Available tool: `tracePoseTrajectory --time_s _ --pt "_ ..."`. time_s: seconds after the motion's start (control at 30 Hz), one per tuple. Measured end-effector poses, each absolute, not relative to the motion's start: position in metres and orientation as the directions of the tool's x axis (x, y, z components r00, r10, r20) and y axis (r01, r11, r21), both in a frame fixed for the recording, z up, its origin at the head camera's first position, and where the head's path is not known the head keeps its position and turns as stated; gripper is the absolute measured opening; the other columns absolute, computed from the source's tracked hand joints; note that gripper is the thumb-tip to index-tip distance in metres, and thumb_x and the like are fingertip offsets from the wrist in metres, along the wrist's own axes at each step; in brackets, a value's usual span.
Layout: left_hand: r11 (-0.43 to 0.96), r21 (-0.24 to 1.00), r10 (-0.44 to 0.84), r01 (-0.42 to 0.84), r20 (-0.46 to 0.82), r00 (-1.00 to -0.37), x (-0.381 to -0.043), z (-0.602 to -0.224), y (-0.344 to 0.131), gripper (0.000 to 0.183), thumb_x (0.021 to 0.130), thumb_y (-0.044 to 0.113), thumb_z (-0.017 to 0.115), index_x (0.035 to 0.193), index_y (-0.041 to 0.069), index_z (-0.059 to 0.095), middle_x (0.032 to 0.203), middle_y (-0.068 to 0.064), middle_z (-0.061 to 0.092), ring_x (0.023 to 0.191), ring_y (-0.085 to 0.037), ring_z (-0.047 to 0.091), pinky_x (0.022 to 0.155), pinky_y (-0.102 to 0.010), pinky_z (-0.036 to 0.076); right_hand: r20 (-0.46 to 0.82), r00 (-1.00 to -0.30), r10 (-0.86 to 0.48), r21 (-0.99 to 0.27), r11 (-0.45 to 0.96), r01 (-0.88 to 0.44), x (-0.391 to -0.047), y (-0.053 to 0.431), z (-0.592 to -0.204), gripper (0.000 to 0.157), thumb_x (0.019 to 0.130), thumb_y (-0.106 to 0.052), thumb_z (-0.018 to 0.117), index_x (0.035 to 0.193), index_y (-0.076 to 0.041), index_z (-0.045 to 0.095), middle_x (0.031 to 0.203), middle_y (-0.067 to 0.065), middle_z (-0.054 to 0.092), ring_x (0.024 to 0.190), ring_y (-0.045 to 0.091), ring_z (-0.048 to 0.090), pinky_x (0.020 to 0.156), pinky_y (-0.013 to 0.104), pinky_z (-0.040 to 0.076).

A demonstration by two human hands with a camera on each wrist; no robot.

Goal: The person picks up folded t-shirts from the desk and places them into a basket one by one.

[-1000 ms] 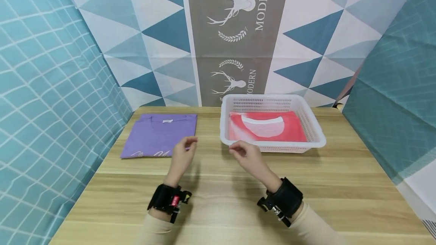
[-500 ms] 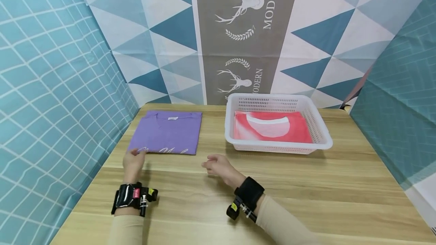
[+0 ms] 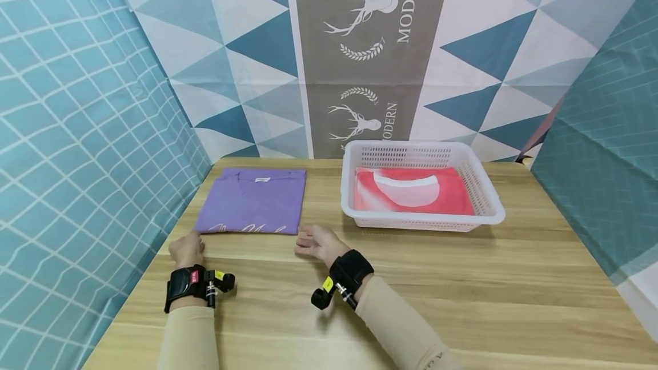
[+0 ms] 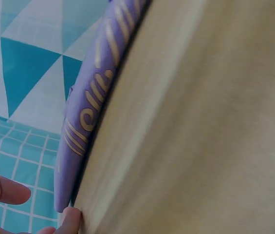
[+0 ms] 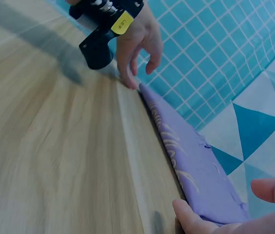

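A folded purple T-shirt (image 3: 252, 201) with pale lettering along its near edge lies flat on the table's left side. My left hand (image 3: 187, 249) is at the shirt's near left corner; in the left wrist view its thumb and fingers (image 4: 70, 220) stand apart around that corner, not pinching it. At the near right corner is my right hand (image 3: 320, 243). The right wrist view shows a fingertip (image 5: 188, 214) low against the shirt's edge, with another digit held well above the cloth. Whether either hand presses on the shirt I cannot tell.
To the right, a white plastic basket (image 3: 424, 222) holds a folded red and white garment (image 3: 452, 196). Patterned cloth (image 3: 354, 61) hangs behind the wooden table (image 3: 437, 278), and blue checked cloth (image 3: 77, 130) hangs on the left.
Both hands have moved left to the shirt's near corners, the left hand to the left one and the right hand away from the basket to the right one. The view has shifted slightly.
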State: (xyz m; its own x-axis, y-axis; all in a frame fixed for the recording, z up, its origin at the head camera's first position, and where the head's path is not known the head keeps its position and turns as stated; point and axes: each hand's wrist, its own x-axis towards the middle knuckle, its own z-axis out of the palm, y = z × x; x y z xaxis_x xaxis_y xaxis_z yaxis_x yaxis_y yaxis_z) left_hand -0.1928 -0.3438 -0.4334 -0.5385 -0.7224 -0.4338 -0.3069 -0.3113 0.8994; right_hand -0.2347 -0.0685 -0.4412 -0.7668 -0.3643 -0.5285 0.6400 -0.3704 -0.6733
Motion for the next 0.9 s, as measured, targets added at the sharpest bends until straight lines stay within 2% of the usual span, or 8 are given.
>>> tracePoseTrajectory --time_s 0.1,0.2,0.33,0.43,0.5,0.6,0.7,0.9 --pt "-0.374 0.888 -0.703 -0.266 -0.459 -0.543 -0.197 -0.430 -0.348 0.055 0.093 0.011 0.046 0.145 0.002 0.030 0.074 0.013 0.053 0.068 0.002 0.052 0.068 -0.012 0.049 -0.561 -0.740 -0.371 -0.596 -0.439 0.672 -0.239 -0.076 -0.439 0.062 0.094 0.001 0.049 0.143 0.020 0.016 0.149 0.038 0.024 0.142 0.047 0.028 0.116 0.055 0.031" --pt "-0.404 0.884 -0.703 -0.234 -0.464 -0.539 -0.202 -0.430 -0.348 0.046 0.092 0.009 0.046 0.137 0.003 0.036 0.060 0.013 0.048 0.063 0.001 0.052 0.067 -0.013 0.049 -0.581 -0.724 -0.373 -0.513 -0.522 0.681 -0.241 -0.082 -0.437 0.062 0.095 0.003 0.046 0.144 0.020 0.012 0.150 0.038 0.022 0.143 0.046 0.027 0.119 0.052 0.028" --pt "-0.458 0.865 -0.692 -0.207 -0.493 -0.528 -0.212 -0.432 -0.346 0.053 0.092 0.007 0.046 0.142 0.004 0.030 0.090 0.009 0.054 0.081 0.001 0.056 0.077 -0.013 0.051 -0.596 -0.731 -0.331 -0.489 -0.573 0.658 -0.243 -0.092 -0.438 0.056 0.095 0.003 0.045 0.143 0.017 0.020 0.144 0.033 0.031 0.141 0.042 0.034 0.118 0.046 0.031" --pt "-0.483 0.849 -0.679 -0.213 -0.517 -0.521 -0.216 -0.436 -0.346 0.065 0.091 0.006 0.047 0.151 0.004 0.020 0.127 0.001 0.051 0.097 0.000 0.057 0.087 -0.014 0.051 -0.589 -0.750 -0.301 -0.584 -0.483 0.653 -0.243 -0.099 -0.444 0.044 0.095 0.000 0.050 0.135 0.013 0.038 0.122 0.024 0.048 0.134 0.041 0.045 0.113 0.045 0.039" --pt "-0.473 0.851 -0.692 -0.227 -0.518 -0.502 -0.216 -0.442 -0.347 0.067 0.090 0.004 0.050 0.150 0.004 0.022 0.142 -0.005 0.045 0.095 0.001 0.059 0.087 -0.013 0.051 -0.583 -0.757 -0.295 -0.659 -0.373 0.653 -0.241 -0.102 -0.449 0.036 0.095 -0.004 0.053 0.128 0.010 0.047 0.110 0.020 0.055 0.128 0.040 0.052 0.109 0.044 0.044" --pt "-0.438 0.866 -0.731 -0.241 -0.499 -0.465 -0.215 -0.449 -0.350 0.066 0.088 0.002 0.056 0.148 0.002 0.029 0.148 -0.008 0.041 0.082 0.005 0.061 0.081 -0.011 0.052 -0.558 -0.772 -0.306 -0.734 -0.251 0.631 -0.241 -0.103 -0.456 0.035 0.097 -0.010 0.054 0.127 0.008 0.052 0.110 0.027 0.065 0.120 0.038 0.060 0.102 0.044 0.049" --pt "-0.403 0.880 -0.755 -0.250 -0.474 -0.453 -0.217 -0.452 -0.352 0.066 0.086 0.002 0.058 0.146 0.001 0.033 0.148 -0.011 0.041 0.062 0.008 0.059 0.072 -0.010 0.053 -0.526 -0.792 -0.310 -0.772 -0.216 0.598 -0.244 -0.102 -0.460 0.038 0.099 -0.010 0.049 0.131 0.010 0.050 0.121 0.032 0.062 0.117 0.038 0.061 0.098 0.041 0.052" --pt "-0.310 0.900 -0.735 -0.305 -0.430 -0.524 -0.214 -0.450 -0.351 0.062 0.085 0.000 0.056 0.144 -0.004 0.036 0.146 -0.018 0.041 0.044 0.006 0.055 0.062 -0.010 0.054 -0.525 -0.805 -0.277 -0.797 -0.171 0.579 -0.250 -0.099 -0.462 0.038 0.098 0.000 0.043 0.133 0.016 0.043 0.118 0.032 0.062 0.110 0.036 0.064 0.087 0.036 0.057"
